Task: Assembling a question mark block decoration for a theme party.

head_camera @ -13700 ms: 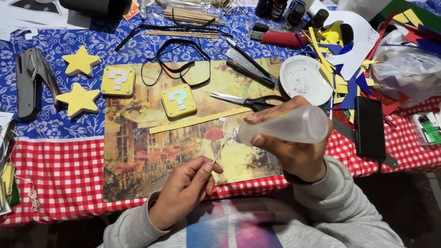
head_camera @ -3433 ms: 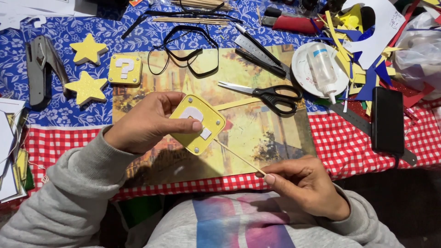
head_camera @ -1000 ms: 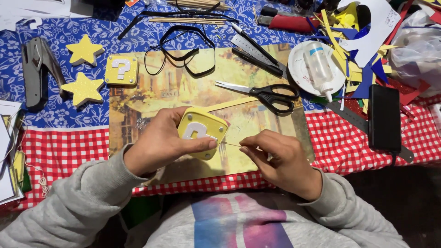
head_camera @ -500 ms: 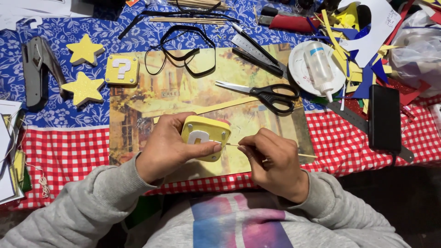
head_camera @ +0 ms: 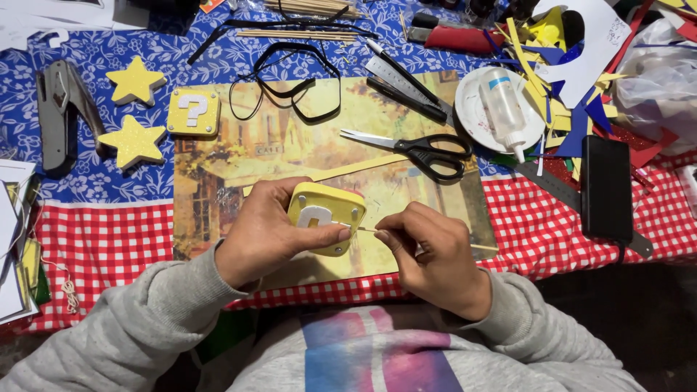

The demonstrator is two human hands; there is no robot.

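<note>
Left hand (head_camera: pixel 265 232) grips yellow block (head_camera: pixel 326 218) by its edges, tilted, above picture mat (head_camera: pixel 239 167) at near centre. Right hand (head_camera: pixel 435 250), fingers pinched on thin stick (head_camera: pixel 369 230), tip touching block's right side. Scissors (head_camera: pixel 421 149) far right on mat. Glue bottle (head_camera: pixel 502 109) lies on plate (head_camera: pixel 472 116). Two stars (head_camera: pixel 134 109) and a second block (head_camera: pixel 193 111) far left on tabletop (head_camera: pixel 109 239).
</note>
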